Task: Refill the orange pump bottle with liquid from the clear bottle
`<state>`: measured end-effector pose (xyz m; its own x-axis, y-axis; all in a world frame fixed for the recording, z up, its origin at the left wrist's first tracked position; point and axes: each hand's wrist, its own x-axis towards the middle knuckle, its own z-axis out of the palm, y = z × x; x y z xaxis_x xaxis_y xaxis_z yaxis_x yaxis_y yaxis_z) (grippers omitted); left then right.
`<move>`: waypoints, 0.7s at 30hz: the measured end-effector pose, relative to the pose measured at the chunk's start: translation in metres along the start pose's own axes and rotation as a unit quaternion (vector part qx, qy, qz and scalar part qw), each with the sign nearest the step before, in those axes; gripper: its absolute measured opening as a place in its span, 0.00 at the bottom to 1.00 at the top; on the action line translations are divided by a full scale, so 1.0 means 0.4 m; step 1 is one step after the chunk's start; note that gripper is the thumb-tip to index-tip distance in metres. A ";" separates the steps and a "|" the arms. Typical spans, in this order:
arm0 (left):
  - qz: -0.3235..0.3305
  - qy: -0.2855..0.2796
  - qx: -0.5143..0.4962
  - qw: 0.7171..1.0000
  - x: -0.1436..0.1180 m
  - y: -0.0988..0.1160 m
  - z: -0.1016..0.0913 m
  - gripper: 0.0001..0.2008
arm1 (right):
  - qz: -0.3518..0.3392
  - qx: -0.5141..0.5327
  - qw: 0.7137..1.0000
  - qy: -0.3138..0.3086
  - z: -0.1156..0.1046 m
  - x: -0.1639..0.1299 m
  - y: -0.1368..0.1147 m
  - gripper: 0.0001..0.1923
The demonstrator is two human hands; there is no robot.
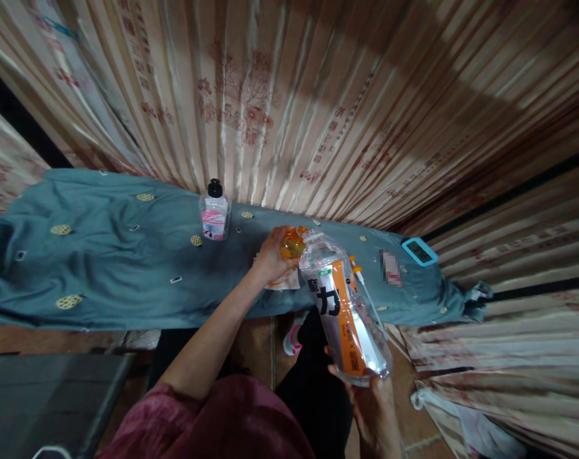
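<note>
We see a clear bottle (344,312) with an orange label, tilted above the tabletop (102,268) edge. Our right hand (373,395) cups its base, fingers wrapped around it. Our left hand (273,255) closes its fingers on the orange cap (293,243). A small black-capped bottle (214,213) stands well apart.

The large bottle (344,312) is tipped over the table's (102,268) near edge, its base in the right hand (373,398) below that edge and its cap (294,242) in the left hand (273,255) above the tabletop. A small bottle (215,210) stands upright at the far edge (just left of the hands), and a flat device (419,251) lies near the far right corner, well apart from it.
</note>
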<state>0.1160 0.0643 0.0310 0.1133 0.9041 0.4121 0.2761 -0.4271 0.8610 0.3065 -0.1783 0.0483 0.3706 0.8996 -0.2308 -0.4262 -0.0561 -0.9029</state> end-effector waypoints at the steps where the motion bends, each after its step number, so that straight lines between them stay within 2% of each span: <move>1: 0.003 0.003 -0.007 1.000 0.000 -0.002 0.001 0.31 | -0.003 -0.004 1.000 0.001 0.002 0.000 -0.001 0.36; 8: 0.009 0.017 -0.050 0.999 0.000 -0.014 0.004 0.31 | -0.025 -0.012 1.000 -0.006 0.003 -0.003 -0.001 0.34; 17: 0.004 0.015 -0.064 0.998 -0.002 -0.017 0.006 0.31 | -0.018 0.007 0.999 -0.034 -0.045 0.019 0.016 0.30; 21: -0.009 0.012 -0.069 0.997 -0.002 -0.017 0.007 0.32 | -0.020 0.002 0.998 -0.060 -0.063 0.025 0.016 0.32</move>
<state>0.1167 0.0666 0.0241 0.0862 0.9118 0.4015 0.1429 -0.4101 0.9008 0.3281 -0.1805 0.0309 0.2858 0.9467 -0.1485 -0.4169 -0.0167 -0.9088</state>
